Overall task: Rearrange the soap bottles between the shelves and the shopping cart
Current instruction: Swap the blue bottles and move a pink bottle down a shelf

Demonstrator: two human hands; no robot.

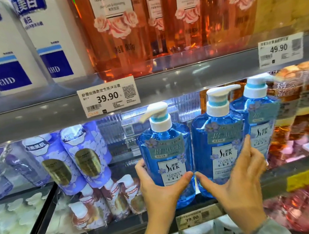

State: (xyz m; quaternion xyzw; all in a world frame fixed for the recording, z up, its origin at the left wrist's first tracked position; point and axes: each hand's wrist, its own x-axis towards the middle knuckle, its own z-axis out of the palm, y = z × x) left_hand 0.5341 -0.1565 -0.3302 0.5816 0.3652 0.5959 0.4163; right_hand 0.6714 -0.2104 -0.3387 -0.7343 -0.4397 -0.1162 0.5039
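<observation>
Head view: just below centre, the left hand (pixel 157 190) grips the left blue bottle (pixel 165 150), thumb laid across its label and fingers curled round its 9 o'clock side. The right hand (pixel 237 184) grips the middle blue bottle (pixel 219 140) the same way, fingers wrapped round at 3 o'clock. The two bottles are side by side, nearly touching, at the front of the shelf (pixel 276 179).

To do this well, I judge each bottle should stay upright and come straight out. The pumps need to clear the upper shelf (pixel 193 80) at 12 o'clock and the third blue bottle (pixel 260 117) at 2 o'clock.

The palms partly cover the bases, so I cannot tell whether they rest on the shelf. The cart is out of view, and the 3 o'clock edge is blurred.
</observation>
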